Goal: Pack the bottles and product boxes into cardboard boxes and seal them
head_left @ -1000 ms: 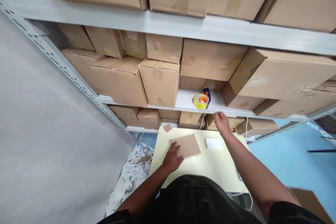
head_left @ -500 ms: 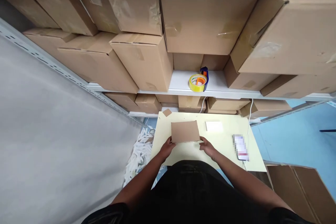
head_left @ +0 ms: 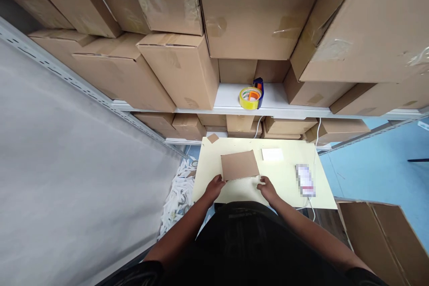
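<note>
A flat brown cardboard piece (head_left: 239,165) lies on the pale yellow table (head_left: 288,190) in front of me. My left hand (head_left: 216,185) pinches its near left corner. At the near right corner, my right hand (head_left: 266,186) has its fingers curled against the edge. A white card (head_left: 272,154) lies just right of the cardboard, and a blurred phone (head_left: 304,180) with a white cable sits further right. A small cardboard scrap (head_left: 212,138) rests at the table's far left corner.
A yellow tape roll in a blue and orange dispenser (head_left: 251,96) stands on the white shelf (head_left: 231,98) among stacked cardboard boxes (head_left: 261,13). White paper strips (head_left: 177,196) litter the floor at left. An open cardboard box (head_left: 385,237) stands at lower right.
My right hand came back from the shelf edge to the cardboard's near right corner. My left hand slid from on top of the piece to its near left corner. The view tilted down.
</note>
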Available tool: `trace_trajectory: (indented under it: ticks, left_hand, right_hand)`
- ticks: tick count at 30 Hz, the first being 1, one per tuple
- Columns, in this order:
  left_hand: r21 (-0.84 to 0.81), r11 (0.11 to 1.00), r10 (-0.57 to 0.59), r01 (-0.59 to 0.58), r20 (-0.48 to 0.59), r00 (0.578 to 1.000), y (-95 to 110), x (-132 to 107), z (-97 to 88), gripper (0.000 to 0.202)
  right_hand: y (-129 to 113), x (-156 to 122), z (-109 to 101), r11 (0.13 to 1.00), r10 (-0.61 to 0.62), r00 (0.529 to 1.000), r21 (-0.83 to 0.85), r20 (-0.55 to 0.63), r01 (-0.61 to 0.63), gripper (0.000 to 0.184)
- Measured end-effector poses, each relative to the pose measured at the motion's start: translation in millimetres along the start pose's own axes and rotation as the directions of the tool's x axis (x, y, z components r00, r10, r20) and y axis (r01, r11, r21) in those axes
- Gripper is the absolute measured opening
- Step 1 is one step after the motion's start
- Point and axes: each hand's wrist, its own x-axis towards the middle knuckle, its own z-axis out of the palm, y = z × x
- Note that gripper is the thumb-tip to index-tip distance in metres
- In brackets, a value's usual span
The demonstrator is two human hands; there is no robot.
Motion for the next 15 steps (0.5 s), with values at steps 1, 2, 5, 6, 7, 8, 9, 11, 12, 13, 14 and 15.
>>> trace_trajectory:
  ticks: [1, 2, 5, 6, 7, 8, 9, 11, 12, 13, 14, 15]
  left_hand:
    - [-0.022, 0.998, -0.058, 0.058, 0.004, 0.998, -1, -1, 0.9, 0.057]
    - [-0.064, 0.992, -0.111, 0.113, 0.031, 0.993, -2, -2, 1.9, 0.057]
    - [-0.144, 0.977, -0.138, 0.156, 0.123, 0.983, -1, -6, 4.0, 0.053]
    - [-0.143, 0.981, -0.116, 0.134, 0.129, 0.985, 0, -8, 3.7, 0.05]
    - [-0.126, 0.986, -0.09, 0.106, 0.126, 0.988, 1, -11, 2.6, 0.048]
    - [-0.095, 0.992, -0.068, 0.079, 0.111, 0.991, 2, -14, 0.6, 0.047]
    - [-0.052, 0.997, -0.055, 0.06, 0.094, 0.994, 4, -17, -2.3, 0.046]
    - [0.034, 0.999, -0.039, 0.037, 0.064, 0.997, 6, -24, -10.0, 0.043]
    - [0.06, 0.998, -0.031, 0.028, 0.052, 0.998, 7, -27, -14.4, 0.042]
    - [0.072, 0.997, -0.021, 0.019, 0.039, 0.999, 9, -29, -18.7, 0.042]
    - [0.073, 0.997, -0.007, 0.005, 0.026, 1.0, 12, -30, -22.7, 0.041]
    - [0.07, 0.997, 0.011, -0.012, 0.015, 1.0, 15, -30, -26.0, 0.042]
  right_hand:
    - [-3, 2, -2, 1.0, 0.0, 1.0, 0.007, 0.001, 0.0, 0.08]
    - [-7, 4, -4, 1.0, -0.005, 1.0, 0.015, 0.017, 0.004, 0.082]
    - [-17, 7, -7, 0.999, -0.022, 0.994, 0.026, 0.106, 0.019, 0.08]
    - [-19, 6, -7, 0.999, -0.025, 0.992, 0.023, 0.12, 0.023, 0.077]
    - [-19, 3, -6, 0.999, -0.027, 0.992, 0.02, 0.122, 0.025, 0.074]
    - [-18, 0, -5, 1.0, -0.027, 0.993, 0.017, 0.116, 0.026, 0.07]
    - [-16, -4, -5, 1.0, -0.029, 0.994, 0.016, 0.107, 0.027, 0.066]
    - [-9, -15, -4, 0.999, -0.045, 0.996, 0.021, 0.083, 0.043, 0.057]
    - [-6, -20, -4, 0.998, -0.059, 0.996, 0.025, 0.069, 0.057, 0.053]
    - [-4, -25, -5, 0.997, -0.076, 0.996, 0.03, 0.055, 0.075, 0.049]
    - [-4, -29, -5, 0.995, -0.094, 0.995, 0.034, 0.042, 0.092, 0.047]
    - [-7, -32, -6, 0.993, -0.109, 0.993, 0.039, 0.033, 0.108, 0.045]
